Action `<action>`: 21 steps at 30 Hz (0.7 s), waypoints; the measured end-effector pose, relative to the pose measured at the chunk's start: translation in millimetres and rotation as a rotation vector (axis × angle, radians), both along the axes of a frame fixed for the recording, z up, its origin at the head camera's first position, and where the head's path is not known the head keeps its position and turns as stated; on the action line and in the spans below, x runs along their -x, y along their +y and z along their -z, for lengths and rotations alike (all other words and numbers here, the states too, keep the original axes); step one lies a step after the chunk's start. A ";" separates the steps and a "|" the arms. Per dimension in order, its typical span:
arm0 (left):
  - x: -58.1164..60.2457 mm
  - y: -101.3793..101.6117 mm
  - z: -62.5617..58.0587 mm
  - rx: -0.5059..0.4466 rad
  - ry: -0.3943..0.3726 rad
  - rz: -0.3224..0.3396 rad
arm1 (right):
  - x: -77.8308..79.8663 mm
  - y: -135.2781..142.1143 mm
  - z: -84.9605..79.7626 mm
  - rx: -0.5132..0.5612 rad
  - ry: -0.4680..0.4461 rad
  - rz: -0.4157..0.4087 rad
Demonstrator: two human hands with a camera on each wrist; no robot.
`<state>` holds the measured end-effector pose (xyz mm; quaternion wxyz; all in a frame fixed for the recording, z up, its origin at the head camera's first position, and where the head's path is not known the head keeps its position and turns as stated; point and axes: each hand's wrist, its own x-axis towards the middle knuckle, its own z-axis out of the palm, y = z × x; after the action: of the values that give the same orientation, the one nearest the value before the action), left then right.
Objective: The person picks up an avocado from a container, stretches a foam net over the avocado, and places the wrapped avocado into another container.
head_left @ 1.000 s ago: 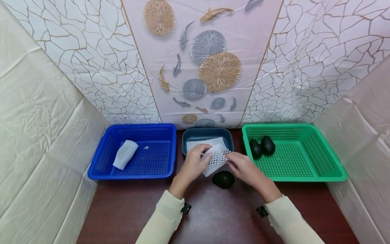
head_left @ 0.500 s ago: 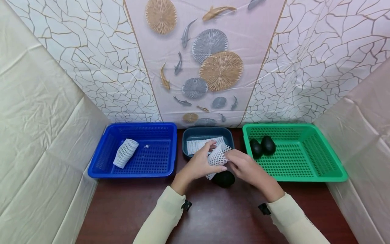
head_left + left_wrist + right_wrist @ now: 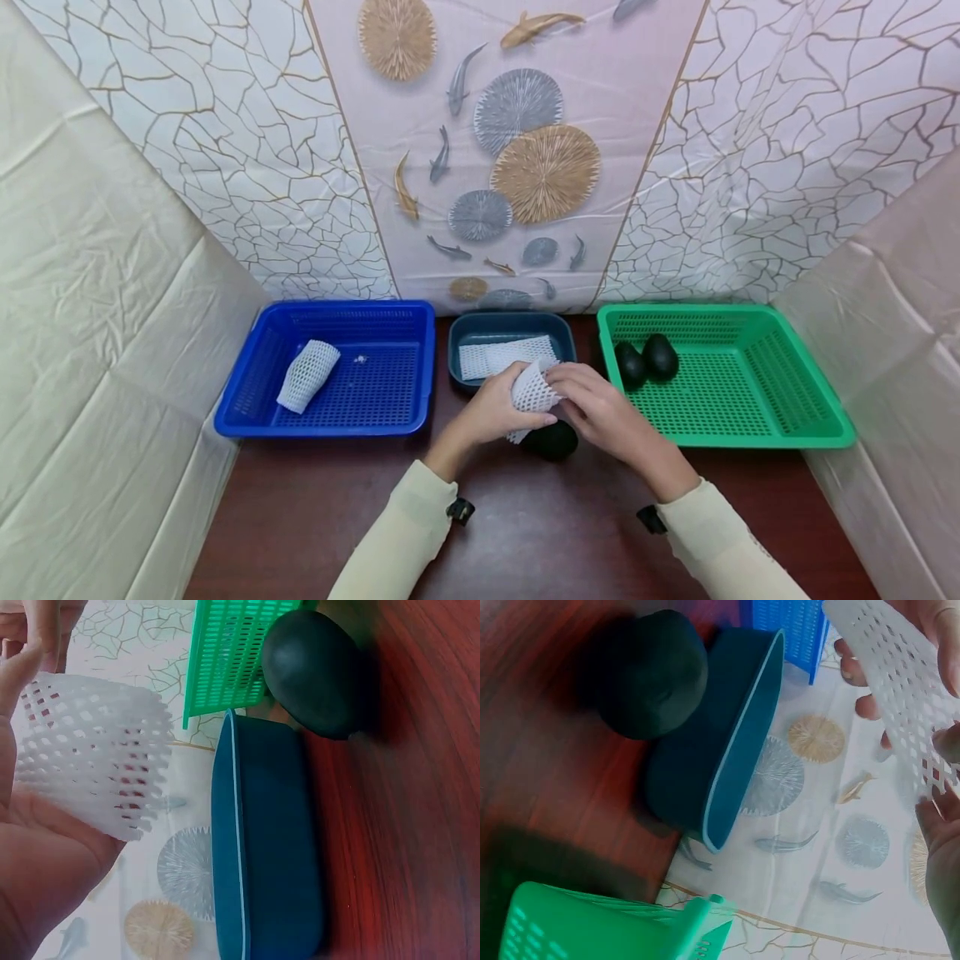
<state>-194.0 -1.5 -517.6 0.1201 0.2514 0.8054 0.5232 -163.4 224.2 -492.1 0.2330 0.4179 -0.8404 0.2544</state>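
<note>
A white foam net sleeve (image 3: pixel 534 392) is held between both hands above the table. My left hand (image 3: pixel 491 408) curls round it, with fingers behind and thumb across the front. The fingers of my right hand (image 3: pixel 592 400) pinch the sleeve's right-hand edge. In the left wrist view the sleeve (image 3: pixel 90 754) looks rounded, its mesh partly spread. Below the hands a dark avocado (image 3: pixel 553 442) lies on the table, partly covered by the left hand and sleeve. Flat foam net sleeves (image 3: pixel 480 358) lie in the dark teal tray (image 3: pixel 453 367) just behind the hands.
At the left, a blue basket (image 3: pixel 322 429) contains a net-wrapped item (image 3: pixel 307 375) and a small white scrap (image 3: pixel 360 359). A green basket (image 3: pixel 810 367) on the right holds two dark avocados (image 3: pixel 660 357). A patterned cloth wall (image 3: pixel 525 267) stands behind the containers.
My left hand has shifted its grip, bringing the thumb round the front of the sleeve. The sleeve has turned more upright and rounded, and now overlaps the avocado on the table.
</note>
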 end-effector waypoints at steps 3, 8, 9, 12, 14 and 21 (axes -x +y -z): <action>-1.1 -2.7 0.3 0.023 0.047 -0.049 | -1.8 0.5 5.5 0.043 -0.022 0.059; -2.4 -8.8 -1.4 0.064 0.147 -0.138 | -10.5 0.5 16.7 0.105 -0.123 0.186; -2.5 -10.1 -1.6 0.076 0.163 -0.150 | -12.0 0.2 19.6 0.119 -0.141 0.199; -3.3 -13.9 -2.7 0.099 0.195 -0.176 | -14.9 0.0 31.6 0.160 -0.181 0.223; -4.1 -16.3 -3.2 0.125 0.220 -0.192 | -15.7 0.4 42.2 0.188 -0.208 0.220; -8.8 -22.5 -4.8 0.199 0.321 -0.213 | -19.6 2.1 77.7 0.199 -0.285 0.206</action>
<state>-185.1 -24.0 -512.8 -0.0414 0.2319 0.8838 0.4042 -143.7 226.3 -569.9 0.1766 0.2643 -0.8740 0.3676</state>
